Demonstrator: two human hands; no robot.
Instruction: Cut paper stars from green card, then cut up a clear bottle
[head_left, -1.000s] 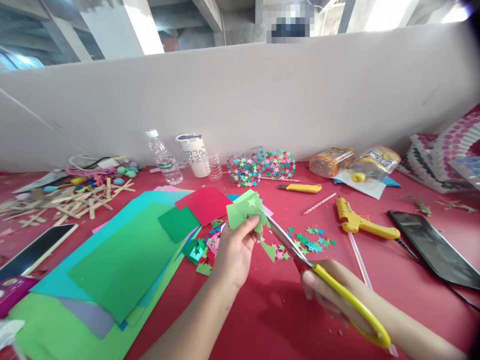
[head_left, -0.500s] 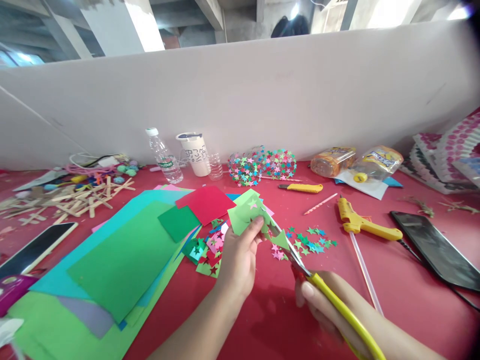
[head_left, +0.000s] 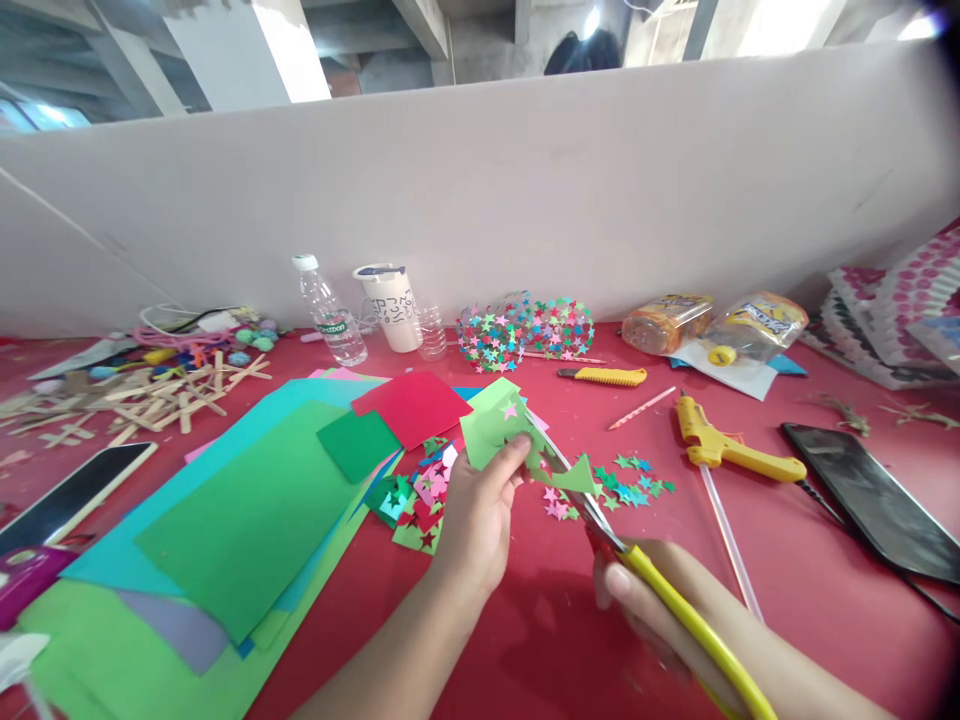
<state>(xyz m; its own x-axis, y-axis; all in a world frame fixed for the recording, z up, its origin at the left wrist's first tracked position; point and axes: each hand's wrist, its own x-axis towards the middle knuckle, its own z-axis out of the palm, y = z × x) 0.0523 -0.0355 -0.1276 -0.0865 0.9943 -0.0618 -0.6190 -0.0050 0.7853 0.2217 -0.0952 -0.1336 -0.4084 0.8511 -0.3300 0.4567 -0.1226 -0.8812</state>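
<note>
My left hand pinches a piece of light green paper between thumb and fingers, above the red table. Star-shaped holes run along the paper's right part, and a pointed flap sticks out there. Closed around the yellow handles of a pair of scissors is my right hand. The blades meet the right edge of the paper. Small coloured paper stars lie scattered behind the blades. To the left of my left hand is a pile of punched scraps and stars.
Coloured paper sheets overlap on the left. A yellow glue gun, a dark phone and a yellow cutter knife lie to the right. Star-covered rings, a water bottle and a white cup stand along the wall.
The green flap at the paper's right edge has swung outward to the right over the scissor blades. Both hands stay almost in the same place.
</note>
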